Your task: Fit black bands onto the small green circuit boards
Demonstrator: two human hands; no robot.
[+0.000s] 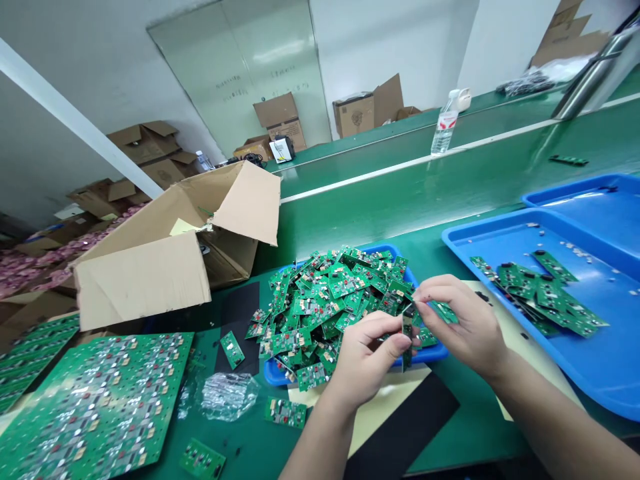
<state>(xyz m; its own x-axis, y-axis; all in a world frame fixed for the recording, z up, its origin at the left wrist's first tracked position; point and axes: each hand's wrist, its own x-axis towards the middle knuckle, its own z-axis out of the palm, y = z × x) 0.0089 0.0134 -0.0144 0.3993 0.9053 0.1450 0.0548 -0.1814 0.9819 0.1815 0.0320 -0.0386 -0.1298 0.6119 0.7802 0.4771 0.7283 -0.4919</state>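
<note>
My left hand pinches a small green circuit board, held upright on edge in front of the heap. Just to its right, my right hand has thumb and forefinger pressed together at the board's upper end; whatever is between those fingertips is too small to make out. Behind both hands, a large pile of small green circuit boards overfills a blue tray. At the right, a second blue tray holds several boards and small pale scraps.
Large board panels lie at the left beside clear plastic wrap and loose boards. An open cardboard box stands behind them. A water bottle is at the back. Black sheet lies near the front edge.
</note>
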